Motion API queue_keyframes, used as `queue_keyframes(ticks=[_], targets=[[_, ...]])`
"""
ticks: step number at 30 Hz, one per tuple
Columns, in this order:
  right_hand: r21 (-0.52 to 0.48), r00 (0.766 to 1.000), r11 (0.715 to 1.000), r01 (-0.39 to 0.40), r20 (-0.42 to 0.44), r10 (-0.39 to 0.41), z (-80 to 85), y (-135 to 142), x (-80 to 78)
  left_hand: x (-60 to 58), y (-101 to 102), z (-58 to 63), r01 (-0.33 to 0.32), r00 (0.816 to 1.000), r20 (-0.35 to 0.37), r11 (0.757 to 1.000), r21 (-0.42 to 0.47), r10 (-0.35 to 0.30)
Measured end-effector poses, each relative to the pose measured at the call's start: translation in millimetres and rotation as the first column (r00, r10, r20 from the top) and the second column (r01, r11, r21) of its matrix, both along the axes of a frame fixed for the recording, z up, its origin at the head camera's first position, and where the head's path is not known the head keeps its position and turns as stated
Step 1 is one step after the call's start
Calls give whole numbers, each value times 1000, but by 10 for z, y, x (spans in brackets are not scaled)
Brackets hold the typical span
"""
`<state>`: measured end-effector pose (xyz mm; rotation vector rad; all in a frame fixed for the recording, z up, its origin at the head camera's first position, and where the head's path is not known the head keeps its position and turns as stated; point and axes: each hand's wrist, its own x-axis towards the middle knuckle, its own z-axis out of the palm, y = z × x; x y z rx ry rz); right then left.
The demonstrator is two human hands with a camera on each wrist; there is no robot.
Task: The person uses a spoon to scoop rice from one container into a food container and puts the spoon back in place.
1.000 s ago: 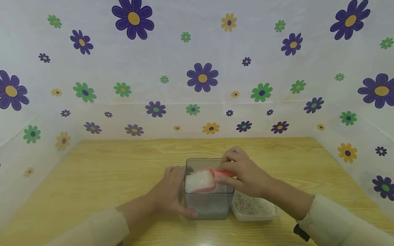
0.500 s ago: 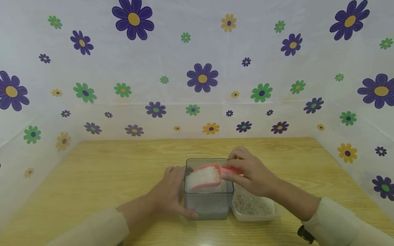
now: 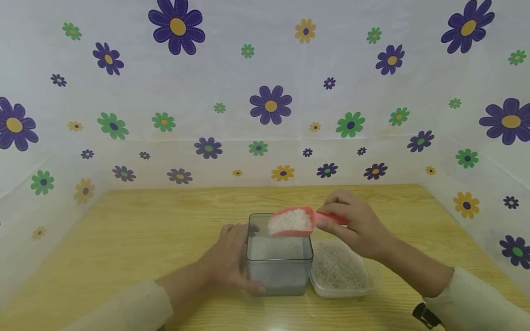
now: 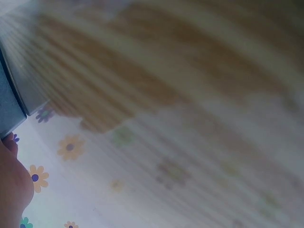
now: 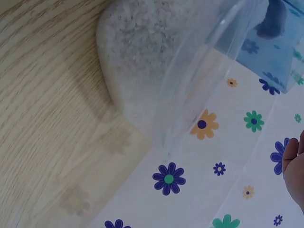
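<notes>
In the head view a see-through grey square container (image 3: pixel 281 278) stands mid-table with white grains (image 3: pixel 277 248) inside. My left hand (image 3: pixel 229 259) grips its left side, thumb across the front. A pink scoop (image 3: pixel 296 233) heaped with white grains is held by its handle in my right hand (image 3: pixel 358 227), over the container's back right rim. Right beside the container sits a low clear tub (image 3: pixel 345 292) of whitish grains (image 3: pixel 337 271). The left wrist view catches the container's edge (image 4: pixel 12 102) and part of my left hand (image 4: pixel 14 190); the right wrist view shows the tub (image 5: pixel 128 114) close up.
The wood-grain table (image 3: pixel 145 230) is walled at the back and sides by a white sheet (image 3: pixel 232 82) printed with flowers. A dark strap piece (image 3: pixel 426 316) hangs under the right sleeve (image 3: pixel 468 294).
The right hand has lifted the loaded scoop up and to the right, out of the container toward its back right rim. More of the tub now shows. The left hand stays put.
</notes>
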<state>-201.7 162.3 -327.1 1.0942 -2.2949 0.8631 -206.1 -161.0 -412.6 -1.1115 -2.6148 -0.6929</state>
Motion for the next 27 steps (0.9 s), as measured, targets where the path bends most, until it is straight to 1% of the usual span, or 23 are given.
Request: queue_keyframes(ticks=[5,8,19,23,27], targets=[[-37,999,998,43,-26,-44,51,145,45,-2,-7,-12,2,1000,-3,1000,-1,-2],[-50,996,996,73,-38,-75,50,239,76,0,-10,-11,1,1000,-1,1000,-1,-1],[-86,986,984,159,-34,-162,-120,596,156,-2,-8,-9,4,1000,1,1000,0,-4],[-63,980,979,196,-23,-197,-183,700,175,-5,-10,-4,6,1000,7,1000,3,-6],[6,973,973,232,-18,-232,-265,786,193,-8,-9,-10,5,1000,11,1000,5,-5]])
